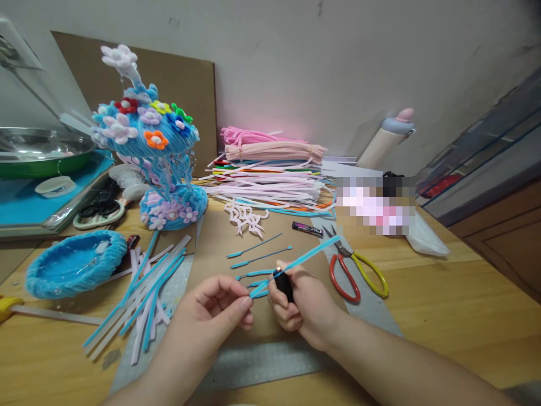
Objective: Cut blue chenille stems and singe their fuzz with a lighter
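My left hand (pixel 222 310) pinches the lower end of a blue fuzzy stem (pixel 313 252), which slants up to the right. In my right hand (pixel 298 299) is a black lighter (pixel 284 286), its top close to the stem. Short blue stem pieces (pixel 260 273) lie on the brown board (pixel 215 242) behind and under my fingers. Two thin pieces with blue ends (pixel 257 258) rest farther back, beside curled pale pink pieces (pixel 245 218). A dark battery-like tube (pixel 307 229) and scissors with red and yellow handles (pixel 345 276) are to the right.
At the left are a blue fuzzy bowl (pixel 76 265), loose blue and white strips (pixel 139 299) and a tall flower-covered ornament (pixel 147 135). Stem bundles (pixel 270 169) are stacked at the back. A capped bottle (pixel 386 141) leans near the wall.
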Demonstrator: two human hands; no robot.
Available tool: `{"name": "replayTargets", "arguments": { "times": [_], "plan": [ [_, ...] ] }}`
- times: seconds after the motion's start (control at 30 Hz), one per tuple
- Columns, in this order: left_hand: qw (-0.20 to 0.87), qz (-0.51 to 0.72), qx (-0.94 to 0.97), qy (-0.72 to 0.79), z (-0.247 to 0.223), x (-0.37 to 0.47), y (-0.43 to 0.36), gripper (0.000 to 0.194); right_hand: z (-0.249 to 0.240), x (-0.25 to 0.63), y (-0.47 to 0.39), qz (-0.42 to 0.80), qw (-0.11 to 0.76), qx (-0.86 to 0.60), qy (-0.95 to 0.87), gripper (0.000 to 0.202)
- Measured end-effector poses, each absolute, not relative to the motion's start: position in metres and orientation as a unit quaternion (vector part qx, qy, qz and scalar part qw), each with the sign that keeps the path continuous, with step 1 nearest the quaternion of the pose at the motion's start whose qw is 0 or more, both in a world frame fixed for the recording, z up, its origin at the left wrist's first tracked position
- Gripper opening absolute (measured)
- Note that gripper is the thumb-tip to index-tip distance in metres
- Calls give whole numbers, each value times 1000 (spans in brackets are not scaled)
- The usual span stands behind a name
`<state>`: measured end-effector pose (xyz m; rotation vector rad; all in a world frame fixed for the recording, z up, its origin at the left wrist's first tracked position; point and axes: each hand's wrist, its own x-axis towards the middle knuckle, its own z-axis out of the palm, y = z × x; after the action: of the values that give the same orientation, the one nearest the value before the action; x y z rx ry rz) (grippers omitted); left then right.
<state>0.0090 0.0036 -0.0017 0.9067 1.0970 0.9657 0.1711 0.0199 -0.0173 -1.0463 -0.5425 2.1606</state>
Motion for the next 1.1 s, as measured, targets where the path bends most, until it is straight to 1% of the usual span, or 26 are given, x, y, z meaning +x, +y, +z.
{"name": "replayTargets", "arguments": {
  "times": [0.27, 0.47, 0.7, 1.1],
  "plan": [
    [638, 450, 392, 487, -6, 6, 4, 11, -16, 170, 18, 840, 322, -384, -207, 47],
    [624, 469, 389, 489, -5, 7, 6, 13, -16, 170, 16, 851, 316, -365, -207, 53],
    [610, 481, 404, 483, -6, 7, 6, 12, -17, 170, 14, 863, 303, -352, -198, 48],
    [611, 471, 415, 482, -10, 4, 4, 10, -17, 171, 14, 869, 301, -344, -189, 49]
  ]
}}
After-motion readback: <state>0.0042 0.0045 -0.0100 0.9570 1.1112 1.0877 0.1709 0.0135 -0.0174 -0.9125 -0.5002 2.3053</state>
